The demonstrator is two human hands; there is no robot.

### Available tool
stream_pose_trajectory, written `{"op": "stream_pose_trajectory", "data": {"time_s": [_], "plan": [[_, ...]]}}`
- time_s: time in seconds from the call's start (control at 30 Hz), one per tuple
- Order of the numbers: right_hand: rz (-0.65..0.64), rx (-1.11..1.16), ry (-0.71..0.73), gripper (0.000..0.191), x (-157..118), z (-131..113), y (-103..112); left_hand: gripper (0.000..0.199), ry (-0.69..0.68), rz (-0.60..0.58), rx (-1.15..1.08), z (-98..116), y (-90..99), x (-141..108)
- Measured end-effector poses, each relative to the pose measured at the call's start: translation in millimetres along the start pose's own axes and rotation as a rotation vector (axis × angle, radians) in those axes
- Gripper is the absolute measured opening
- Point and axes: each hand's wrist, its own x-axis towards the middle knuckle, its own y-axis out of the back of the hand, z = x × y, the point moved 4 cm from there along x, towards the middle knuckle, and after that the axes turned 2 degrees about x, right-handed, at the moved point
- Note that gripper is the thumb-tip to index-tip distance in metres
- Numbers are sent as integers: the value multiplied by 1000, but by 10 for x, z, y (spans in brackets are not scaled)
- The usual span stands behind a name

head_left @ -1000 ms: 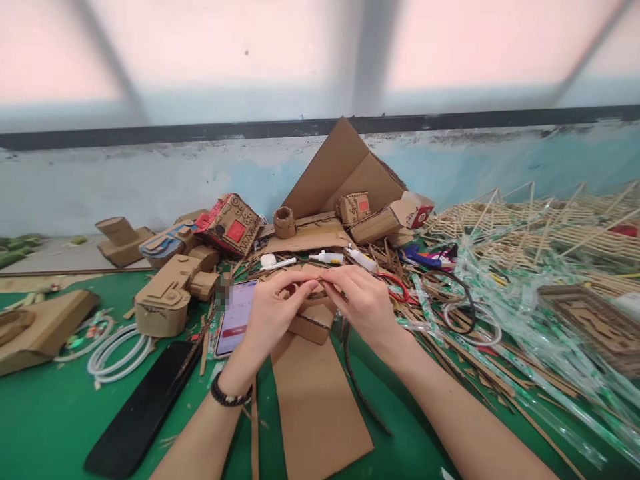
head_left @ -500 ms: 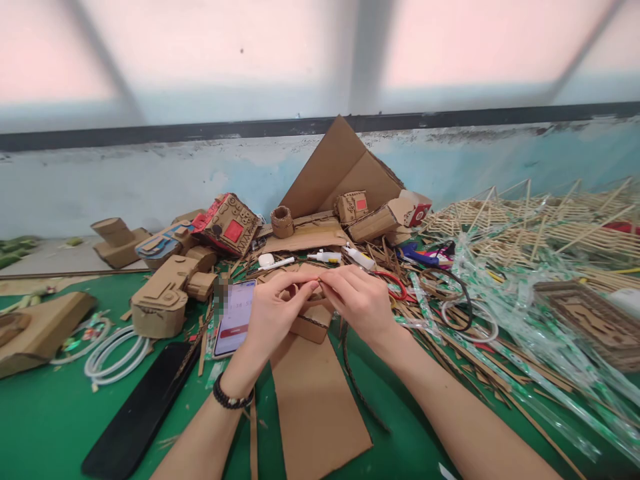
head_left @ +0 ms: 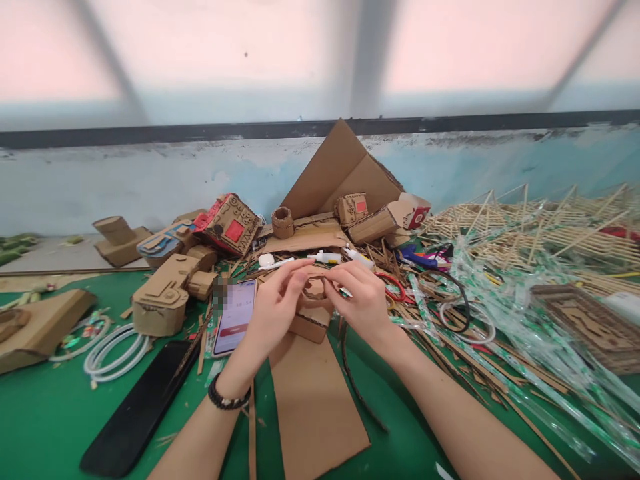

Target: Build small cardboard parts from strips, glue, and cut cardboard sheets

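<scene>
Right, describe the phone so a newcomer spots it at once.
On the green table, find the left hand with the black bracelet at its wrist. The phone lies face up to its left; its lit screen sets it apart from the cardboard models.

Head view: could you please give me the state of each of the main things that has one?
Curled cardboard strip: bent into a loop, between left hand and right hand
Small cardboard box: partly hidden by the hands
Cardboard sheet: lying flat
Phone: screen lit
White tubing at left: coiled
White nozzle bottles: lying down
Large creased cardboard: propped up
Bead bracelet: worn on left wrist
</scene>
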Motion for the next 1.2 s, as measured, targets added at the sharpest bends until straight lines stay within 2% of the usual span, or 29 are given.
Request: {"op": "stream_pose_trajectory", "data": {"time_s": [0.1, 0.23, 0.33, 0.43, 0.6, 0.87, 0.97, 1.2], "plan": [[21, 256, -197, 12, 4, 45, -23, 44, 57, 0, -88, -4, 49, 35], [-60, 570, -454, 10, -23, 77, -117, 30, 28, -75, -84, 63, 58, 51], [-88, 707, -552, 15, -36, 83, -152, 28, 14, -152, -128, 105, 13, 37], [-106, 762, -616, 21, -35, 79, -155, 31, 24, -131, -169, 112, 7, 23], [-176, 814, -631, 27, 7, 48, -140, 34, 85, -105, -156, 117, 48, 12], [-220, 871, -635, 32, 29, 68, -134, 34, 73, -100, -178, 128, 65, 23], [-229, 832, -650, 35, 7, 71, -142, 34, 76, -88, -133, 129, 64, 23], [-213, 674, -567, 37, 28, 50, -111, 28, -14, 15, -21, 164, 92, 27]]}}
